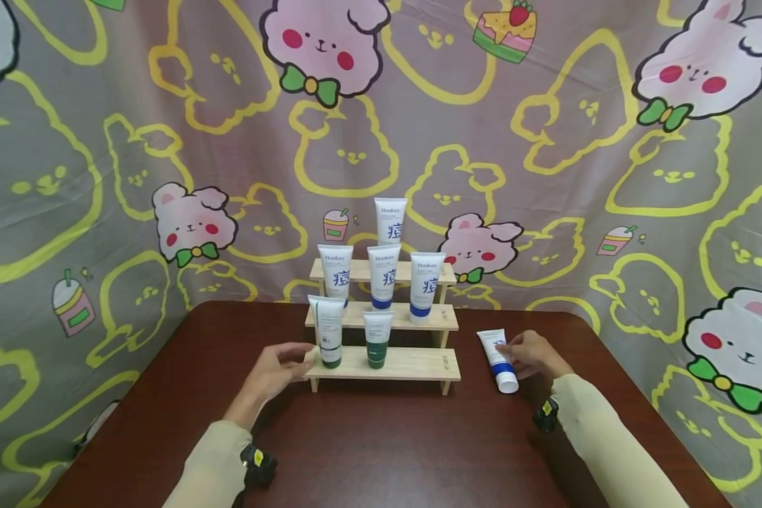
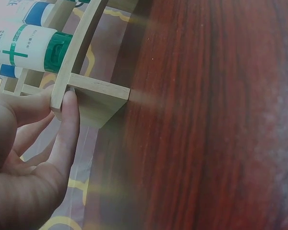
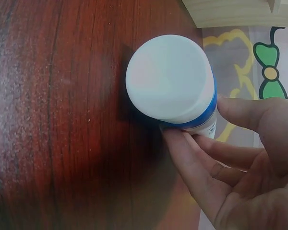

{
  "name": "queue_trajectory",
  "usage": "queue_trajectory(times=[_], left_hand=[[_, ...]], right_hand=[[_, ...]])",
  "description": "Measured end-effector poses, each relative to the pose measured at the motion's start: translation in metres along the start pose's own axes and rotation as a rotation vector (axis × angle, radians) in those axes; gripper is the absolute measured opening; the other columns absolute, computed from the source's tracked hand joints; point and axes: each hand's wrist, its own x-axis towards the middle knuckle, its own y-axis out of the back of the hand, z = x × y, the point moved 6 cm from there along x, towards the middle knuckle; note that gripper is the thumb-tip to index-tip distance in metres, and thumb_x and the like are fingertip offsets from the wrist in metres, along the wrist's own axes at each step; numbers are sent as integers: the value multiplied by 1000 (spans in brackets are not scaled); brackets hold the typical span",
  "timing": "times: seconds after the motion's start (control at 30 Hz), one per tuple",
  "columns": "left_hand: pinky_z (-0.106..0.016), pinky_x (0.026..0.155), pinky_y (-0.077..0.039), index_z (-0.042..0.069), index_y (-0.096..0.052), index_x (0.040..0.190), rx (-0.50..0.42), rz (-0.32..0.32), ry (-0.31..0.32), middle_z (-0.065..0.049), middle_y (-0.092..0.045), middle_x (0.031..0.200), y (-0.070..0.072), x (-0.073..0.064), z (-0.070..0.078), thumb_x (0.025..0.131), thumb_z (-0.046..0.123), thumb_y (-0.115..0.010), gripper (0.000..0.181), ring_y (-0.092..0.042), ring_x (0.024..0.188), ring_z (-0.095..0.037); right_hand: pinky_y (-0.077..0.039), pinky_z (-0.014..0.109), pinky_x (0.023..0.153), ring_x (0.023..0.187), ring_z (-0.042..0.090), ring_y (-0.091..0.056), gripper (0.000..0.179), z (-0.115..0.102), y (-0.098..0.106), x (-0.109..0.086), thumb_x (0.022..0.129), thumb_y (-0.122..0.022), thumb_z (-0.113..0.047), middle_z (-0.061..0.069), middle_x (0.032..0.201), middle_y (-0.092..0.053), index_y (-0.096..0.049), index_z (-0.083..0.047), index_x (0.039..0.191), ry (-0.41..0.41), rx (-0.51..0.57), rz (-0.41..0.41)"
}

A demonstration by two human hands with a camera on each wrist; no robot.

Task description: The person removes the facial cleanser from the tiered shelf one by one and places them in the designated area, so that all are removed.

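Note:
My left hand (image 1: 273, 374) pinches the left end of the lowest tier of a wooden display stand (image 1: 415, 363). In the left wrist view the thumb lies on top of the board (image 2: 62, 91) and a finger sits beneath it. Right of the stand, my right hand (image 1: 535, 356) grips a white squeeze tube (image 1: 492, 347) with a blue band, its thumb and fingers on opposite sides. The tube's round white cap (image 3: 168, 76) faces the right wrist camera. On the stand's lowest tier, a white tube with a green cap (image 1: 328, 328) stands close to my left fingers.
Beside that tube stands a smaller white and green tube (image 1: 377, 339). Three blue-banded tubes, including a right one (image 1: 427, 286), line the middle tier, and another tube (image 1: 390, 220) tops the stand. A cartoon-print curtain (image 1: 349, 148) hangs behind the dark wooden table (image 1: 381, 451).

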Motion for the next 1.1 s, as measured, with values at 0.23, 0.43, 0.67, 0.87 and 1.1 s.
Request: queue_trajectory(times=[0.23, 0.43, 0.67, 0.87, 1.1], left_hand=[[-38, 83, -66, 1, -67, 131, 14, -8, 9, -24, -63, 138, 0, -1, 0, 92, 0, -73, 39, -72, 105, -25], [-38, 83, -66, 0, -67, 130, 15, -8, 13, -25, -63, 138, 0, 0, 0, 92, 0, -73, 39, -72, 104, -25], [-38, 83, -67, -1, -67, 130, 2, -8, 8, -26, -63, 137, 0, 1, 0, 92, -2, -72, 38, -72, 103, -24], [-37, 83, -67, 0, -67, 130, -1, -14, 11, -25, -63, 136, 0, 1, 0, 92, -1, -73, 39, -72, 102, -23], [-38, 83, -67, 0, -67, 130, 1, -12, 13, -25, -63, 137, 0, 0, 0, 92, -1, -73, 39, -72, 103, -24]], right_hand=[[-67, 43, 66, 76, 23, -70, 46, 0, 0, 0, 101, -64, -23, 15, 86, -63, -55, 18, 119, -2, -2, -21], [-67, 42, 65, 73, 22, -70, 44, -1, -1, -2, 102, -61, -21, 14, 85, -62, -56, 19, 120, -6, -9, -32], [-67, 41, 63, 70, 21, -70, 42, -3, -1, -2, 102, -61, -19, 15, 85, -62, -57, 19, 119, 9, -22, -32], [-67, 43, 63, 73, 25, -73, 44, -5, 4, -5, 102, -62, -19, 20, 91, -67, -57, 19, 122, 30, -64, -38], [-67, 44, 70, 83, 27, -71, 40, -15, 18, -7, 101, -62, -19, 22, 99, -71, -61, 14, 124, 113, -73, -48]])
